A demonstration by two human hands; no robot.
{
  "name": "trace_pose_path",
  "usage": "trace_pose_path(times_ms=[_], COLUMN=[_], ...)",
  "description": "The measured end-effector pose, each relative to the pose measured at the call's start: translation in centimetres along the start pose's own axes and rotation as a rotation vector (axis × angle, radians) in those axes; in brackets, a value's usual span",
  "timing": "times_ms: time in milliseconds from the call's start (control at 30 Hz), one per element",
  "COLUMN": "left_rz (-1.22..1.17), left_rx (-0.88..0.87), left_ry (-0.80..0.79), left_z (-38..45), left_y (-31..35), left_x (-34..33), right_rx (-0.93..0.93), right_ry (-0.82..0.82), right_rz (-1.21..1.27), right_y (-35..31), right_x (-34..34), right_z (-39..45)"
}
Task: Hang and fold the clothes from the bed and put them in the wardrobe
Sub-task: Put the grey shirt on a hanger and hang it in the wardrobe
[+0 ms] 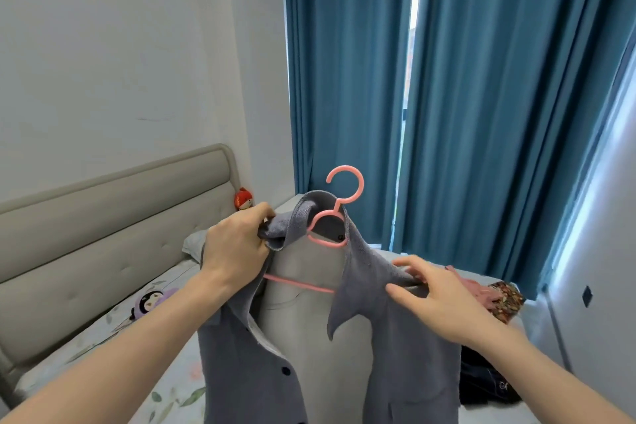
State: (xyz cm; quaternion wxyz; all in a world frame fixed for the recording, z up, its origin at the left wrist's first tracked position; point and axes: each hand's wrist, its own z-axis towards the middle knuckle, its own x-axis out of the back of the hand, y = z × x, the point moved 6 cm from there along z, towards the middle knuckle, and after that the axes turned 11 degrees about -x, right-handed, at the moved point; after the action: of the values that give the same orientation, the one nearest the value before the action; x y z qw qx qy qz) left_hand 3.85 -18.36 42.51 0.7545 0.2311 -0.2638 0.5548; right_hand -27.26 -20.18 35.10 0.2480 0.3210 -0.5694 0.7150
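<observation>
Grey button-up shirt [378, 337] hangs upright on the pink plastic hanger [339, 213] over the bed; your left hand [237, 251] bunches its collar, right hand [437, 296] pinches the nearer shoulder.

Left hand [237, 248] grips grey shirt [395, 337] on pink hanger [339, 203]; right hand [437, 296] pinches its shoulder.
</observation>
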Motion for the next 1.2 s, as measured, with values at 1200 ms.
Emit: trace_pose_path(times_ms=[1200], left_rz=[-0.7], left_rx=[0.203], left_ry=[0.147], left_z=[1.2], left_y=[1.6], left_x=[3.9], right_rx=[-0.136], right_ry=[0.07], right_rz=[-0.017], right_y=[2.8], right_x=[-3.3], right_z=[0.7])
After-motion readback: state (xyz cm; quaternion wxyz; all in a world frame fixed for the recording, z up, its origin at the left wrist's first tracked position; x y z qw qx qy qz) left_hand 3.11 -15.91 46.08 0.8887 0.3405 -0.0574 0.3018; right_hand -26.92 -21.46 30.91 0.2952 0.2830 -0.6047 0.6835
